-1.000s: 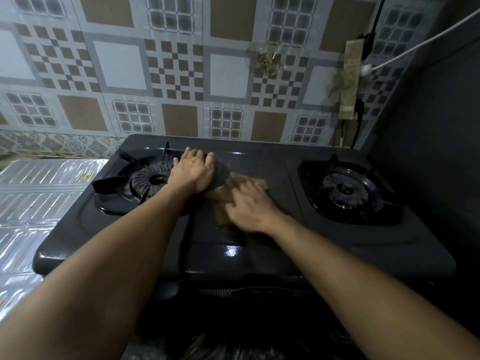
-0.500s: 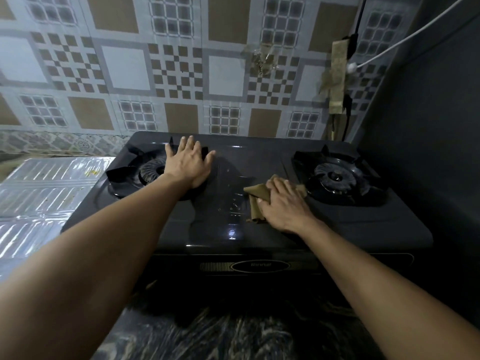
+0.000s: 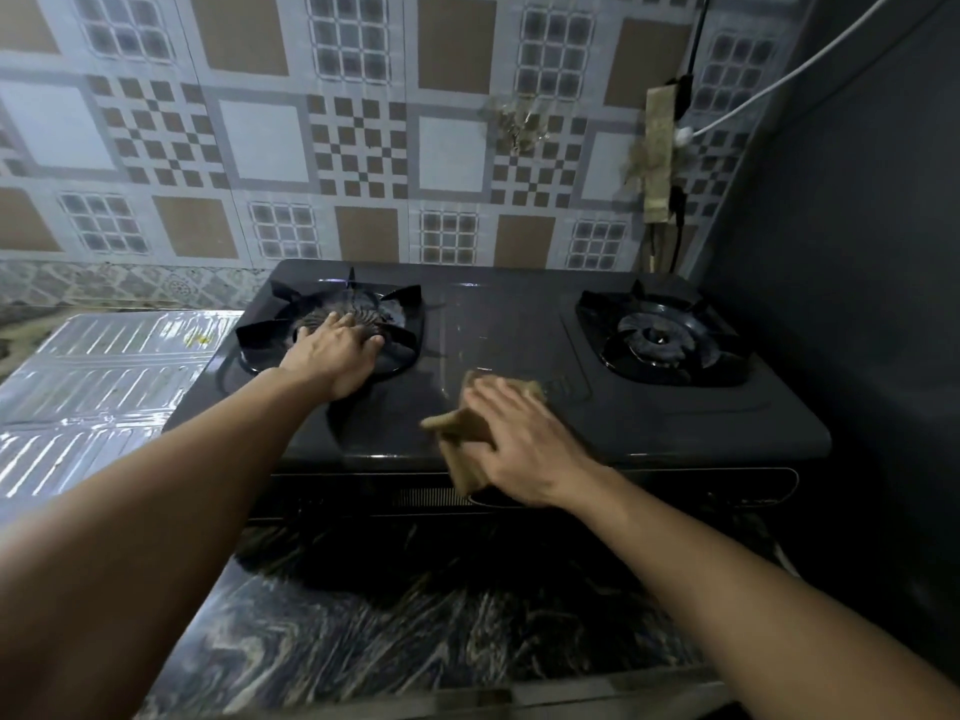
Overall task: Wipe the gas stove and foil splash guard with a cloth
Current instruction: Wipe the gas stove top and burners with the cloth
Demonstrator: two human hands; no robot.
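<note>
So the gas stove [image 3: 519, 356] is a dark two-burner unit sitting on a dark marbled bench [image 3: 415, 631], pushed back against a wall of patterned brown and grey tiles [image 3: 363, 122]. The left hand [image 3: 335, 356] is laid flat, palm down, on the left burner [image 3: 337, 324], fingers [image 3: 343, 324] spread out and relaxed, not gripping anything, just resting over the burner head and its pan support. The right hand [image 3: 519, 439] is down near the front edge of the stove top, roughly in the middle between the two burners, pressing on a brownish folded cloth [image 3: 467, 426]. Its fingers are draped over the cloth and look curled onto it, holding it against the stove surface; part of the cloth sticks out to the left of the hand and a bit hangs over the front lip of the stove. The hand and cloth are a little blurred, so the exact grip is hard to make out. The right burner [image 3: 657, 337] is uncovered and well apart from both hands. The foil splash guard [image 3: 98, 387] is lying flat to the left of the stove, shiny and ribbed, with a few yellowish specks near its back. On the wall at the right there's a white cable [image 3: 779, 80] running up diagonally, next to a brownish strip [image 3: 658, 148] fixed to the tiles.
</note>
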